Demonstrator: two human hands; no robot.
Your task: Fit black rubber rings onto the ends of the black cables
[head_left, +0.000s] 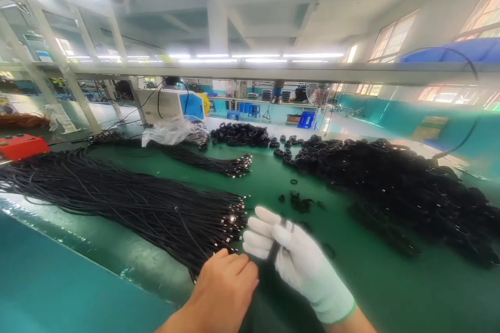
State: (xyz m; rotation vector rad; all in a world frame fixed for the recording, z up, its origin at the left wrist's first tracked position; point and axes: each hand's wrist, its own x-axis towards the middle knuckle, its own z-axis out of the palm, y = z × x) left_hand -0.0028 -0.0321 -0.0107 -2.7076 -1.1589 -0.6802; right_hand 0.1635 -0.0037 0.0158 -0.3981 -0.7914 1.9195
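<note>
My left hand [224,289], bare, is closed near the table's front, just in front of the connector ends of a large bundle of black cables [156,208]. Whatever its curled fingers may hold is hidden. Beside it on the right, my right hand [299,263] wears a white knitted glove with a green cuff edge. Its thumb presses a narrow black strip [274,251] against the fingers; the strip's exact kind is unclear. The two hands are close together, slightly apart. Small metal plugs show at the cable ends.
A big heap of coiled black cables [375,177] covers the right side. Behind lie a smaller heap of black coils [240,134], a second cable bundle [211,161] and a clear plastic bag [167,132]. A red box [23,146] stands left; small black pieces [300,202] lie mid-table.
</note>
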